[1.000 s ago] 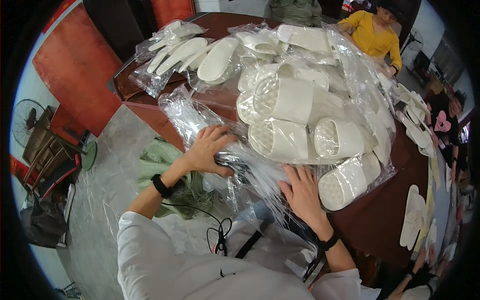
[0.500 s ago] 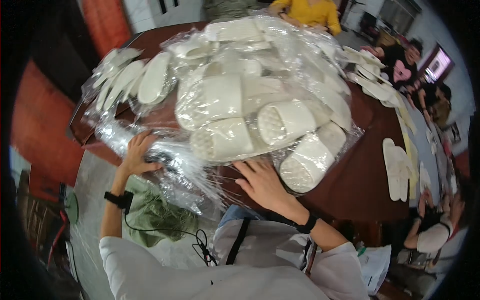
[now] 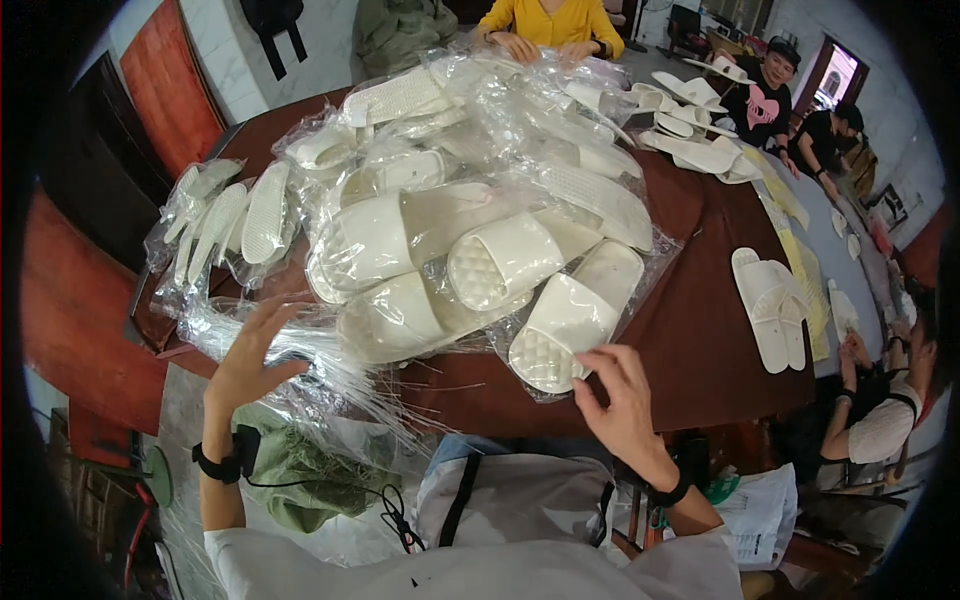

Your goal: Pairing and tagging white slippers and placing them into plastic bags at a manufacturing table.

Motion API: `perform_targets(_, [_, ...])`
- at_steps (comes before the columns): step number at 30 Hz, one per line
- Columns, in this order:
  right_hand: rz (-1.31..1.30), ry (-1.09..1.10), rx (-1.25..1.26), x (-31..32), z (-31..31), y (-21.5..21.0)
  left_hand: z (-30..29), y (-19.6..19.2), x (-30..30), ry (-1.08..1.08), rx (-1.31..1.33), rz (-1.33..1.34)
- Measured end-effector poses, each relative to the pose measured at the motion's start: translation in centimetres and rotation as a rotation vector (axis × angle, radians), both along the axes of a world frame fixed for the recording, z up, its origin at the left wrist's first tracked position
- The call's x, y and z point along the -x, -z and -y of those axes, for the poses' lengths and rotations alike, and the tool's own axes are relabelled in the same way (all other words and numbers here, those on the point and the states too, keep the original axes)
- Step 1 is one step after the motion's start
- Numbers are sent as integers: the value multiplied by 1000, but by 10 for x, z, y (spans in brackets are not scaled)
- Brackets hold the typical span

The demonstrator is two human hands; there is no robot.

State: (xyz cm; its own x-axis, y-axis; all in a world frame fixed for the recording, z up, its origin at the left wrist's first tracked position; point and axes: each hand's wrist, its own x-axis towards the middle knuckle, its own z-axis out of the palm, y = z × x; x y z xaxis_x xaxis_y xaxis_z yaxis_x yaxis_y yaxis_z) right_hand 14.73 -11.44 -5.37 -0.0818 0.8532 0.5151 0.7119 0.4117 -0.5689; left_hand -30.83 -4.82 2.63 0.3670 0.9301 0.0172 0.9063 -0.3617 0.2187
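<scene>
- Glossy white slippers (image 3: 500,262), ribbed and quilted on top, sit bagged in crinkly clear plastic, heaped at frame centre on the dark brown desk (image 3: 700,340).
- Left hand (image 3: 250,355), fingers spread open, rests on a stack of thin clear bags (image 3: 300,365) at lower left.
- Right hand (image 3: 620,400), loosely open, touches the nearest bagged slipper (image 3: 565,320).
- Since the earlier frame, the right hand has lifted from the bags toward that slipper.

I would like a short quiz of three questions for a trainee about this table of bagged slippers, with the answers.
1. True or false: the left hand rests on a loose stack of clear plastic bags.
2. Which item is nearest the right hand? A) a bagged white slipper B) the unbagged pair of slippers C) the green cloth
3. Fill in: the table is covered in a dark ____ cloth.

Key: 1 true; 2 A; 3 brown.
</scene>
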Motion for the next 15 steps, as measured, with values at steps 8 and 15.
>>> perform_targets(8, [263,34,17,-35,-35,24,-15,20,-161,143,691,495])
perform_targets(15, [137,-26,105,-45,-34,20,-48,83,-228,-130,983,799])
